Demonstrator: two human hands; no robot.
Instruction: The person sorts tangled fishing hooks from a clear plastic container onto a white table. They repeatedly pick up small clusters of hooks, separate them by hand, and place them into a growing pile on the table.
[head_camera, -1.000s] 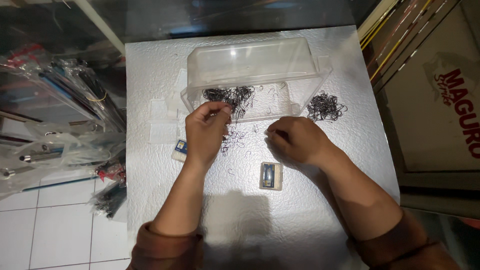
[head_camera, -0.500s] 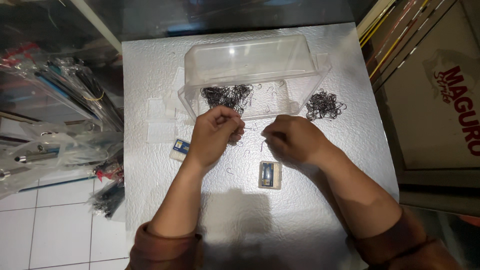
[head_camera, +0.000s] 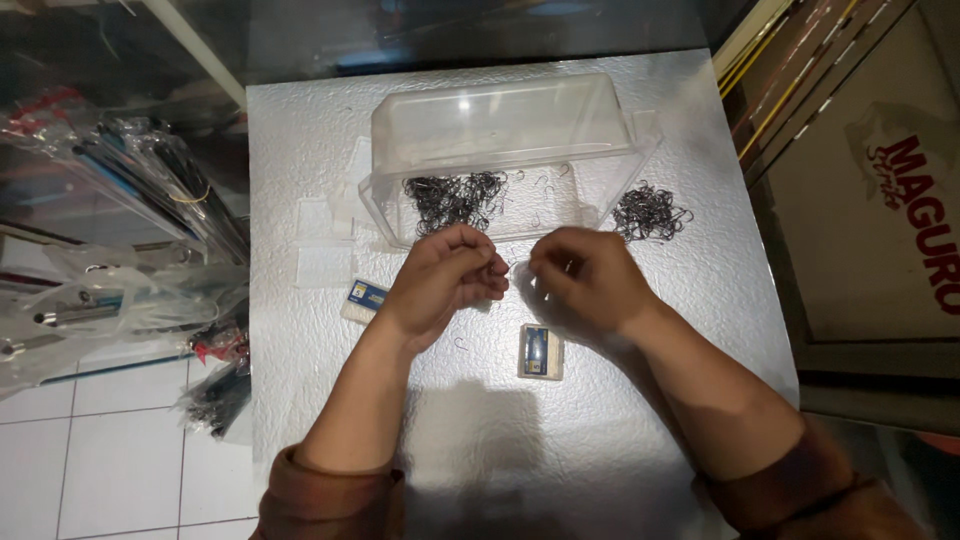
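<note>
Between your two hands, just in front of the clear plastic tub (head_camera: 500, 150), you work on something too small to make out, probably one of the small dark hooks, though you cannot tell it for sure. Your left hand (head_camera: 445, 280) has its fingers curled and pressed together, the tips pinched toward the thumb near the gap between the hands. Your right hand (head_camera: 590, 280) is curled the same way, fingertips drawn in toward the left hand; what sits in that pinch is hidden. Both hands hover over the white textured tabletop (head_camera: 320, 150), close together but not clearly touching. A single loose hook (head_camera: 460, 344) lies on the table just below your left hand. Inside the tub sits a dark tangle of hooks (head_camera: 455, 197), and a second pile of hooks (head_camera: 650, 212) lies on the table just right of the tub. A small packet with a blue label (head_camera: 541, 352) rests below your right hand, and another small blue-labelled packet (head_camera: 364, 297) lies left of your left wrist. Clear empty sachets (head_camera: 325, 250) lie left of the tub.
</note>
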